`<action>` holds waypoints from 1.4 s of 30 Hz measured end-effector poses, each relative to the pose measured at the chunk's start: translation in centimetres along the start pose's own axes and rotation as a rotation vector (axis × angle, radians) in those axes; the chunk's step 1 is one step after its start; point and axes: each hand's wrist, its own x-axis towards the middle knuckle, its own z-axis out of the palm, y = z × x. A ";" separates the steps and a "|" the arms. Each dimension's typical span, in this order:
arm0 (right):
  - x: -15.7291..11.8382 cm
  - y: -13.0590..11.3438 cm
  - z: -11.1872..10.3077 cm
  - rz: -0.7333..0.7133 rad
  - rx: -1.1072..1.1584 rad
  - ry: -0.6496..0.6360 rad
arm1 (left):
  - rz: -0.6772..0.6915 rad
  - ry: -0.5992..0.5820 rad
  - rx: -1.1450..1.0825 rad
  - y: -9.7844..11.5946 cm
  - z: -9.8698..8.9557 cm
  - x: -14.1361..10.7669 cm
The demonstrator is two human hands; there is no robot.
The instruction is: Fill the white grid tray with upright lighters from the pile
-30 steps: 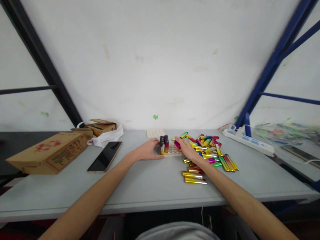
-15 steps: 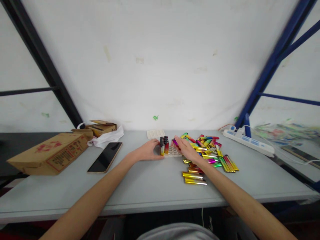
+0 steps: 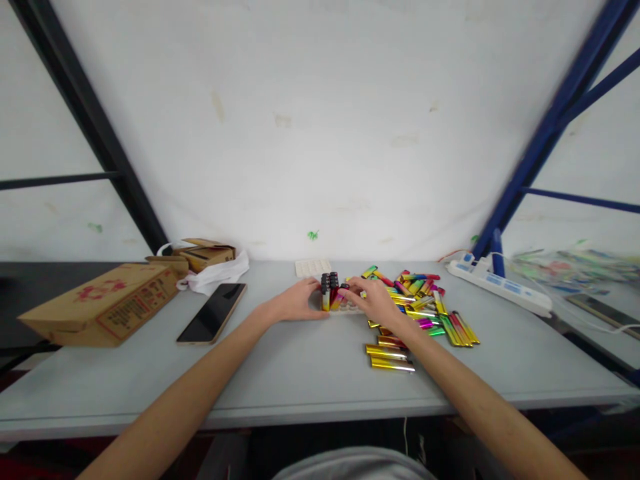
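Upright lighters (image 3: 326, 293) with black tops stand in the left part of a small white tray (image 3: 350, 309) with round holes. My left hand (image 3: 300, 301) curves around the tray's left end, thumb along its front and fingers by the standing lighters. In my right hand (image 3: 371, 297) a colourful lighter (image 3: 337, 300) is pinched near its dark top, tilted over the tray beside the standing ones. To the right of the tray lies a loose heap of shiny multicoloured lighters (image 3: 423, 307), partly behind my right wrist.
A second white tray (image 3: 313, 268) lies near the wall. At left are a phone (image 3: 213, 313), a cardboard box (image 3: 100, 303), a smaller open box (image 3: 207, 255) and a white plastic bag (image 3: 220, 275). A power strip (image 3: 500, 287) sits at the right beside a blue frame post (image 3: 530, 153).
My right hand has moved slightly, bringing the lighter from above the tray's right part left and down beside the standing lighters. My left hand stays in place.
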 end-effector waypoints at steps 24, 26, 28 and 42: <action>0.7 7.9 -3.4 -0.031 -0.403 -0.074 | -0.022 -0.018 0.047 0.5 -0.2 0.0; 1.1 8.5 -2.9 -0.030 -0.455 -0.126 | -0.019 -0.023 0.044 0.4 -0.2 0.0; 1.6 8.5 -2.1 -0.012 -0.509 -0.160 | -0.018 -0.022 0.037 0.3 -0.1 0.1; 1.9 5.5 -2.4 0.076 -0.172 0.111 | -0.016 -0.007 0.015 0.5 -0.2 0.0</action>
